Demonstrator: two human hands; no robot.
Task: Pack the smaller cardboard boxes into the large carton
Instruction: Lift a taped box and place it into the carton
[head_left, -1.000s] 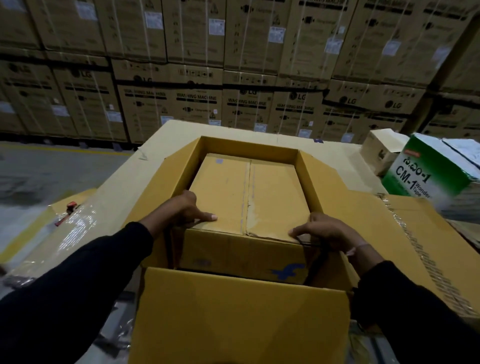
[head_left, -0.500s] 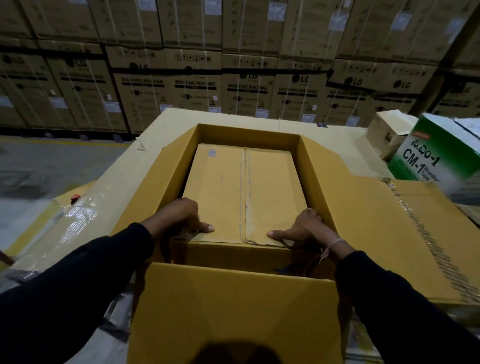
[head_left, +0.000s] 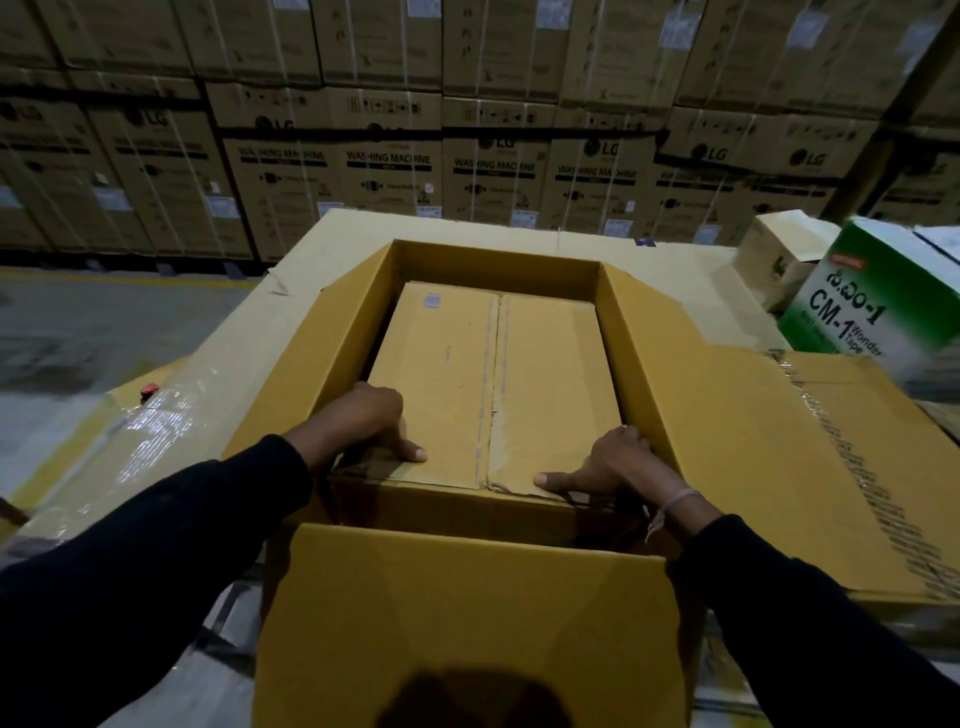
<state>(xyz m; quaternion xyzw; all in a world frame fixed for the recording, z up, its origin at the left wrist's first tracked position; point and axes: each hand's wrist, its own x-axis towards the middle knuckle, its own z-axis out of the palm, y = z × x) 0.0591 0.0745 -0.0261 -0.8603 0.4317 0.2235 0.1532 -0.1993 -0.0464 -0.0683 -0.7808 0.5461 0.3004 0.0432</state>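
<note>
Inside the large carton (head_left: 639, 332), that smaller box (head_left: 498, 384) sits low between the walls, its taped top seam running away from you, filling most of the opening! Your left hand (head_left: 363, 421) is on its near left corner, thumb flat across the top, the other fingers curled over the edge out of sight, so it grips that corner. Your right hand (head_left: 613, 467) takes the near right corner the same way, thumb stretched along the top, fingers tucked down between box and carton wall. Both dark sleeves reach in over the near flap (head_left: 467, 613), which stands up towards you. The right flap (head_left: 769, 467) lies folded out flat, a strip of tape along its far edge. The carton rests on a broad pale cardboard surface (head_left: 322, 249), shiny plastic wrap on its left side. Off to the right, a green and white tape box (head_left: 878, 306), tilted, with a small brown box (head_left: 779, 260) just behind it. Beyond all that, a wall of stacked washing machine cartons (head_left: 467, 156)
</note>
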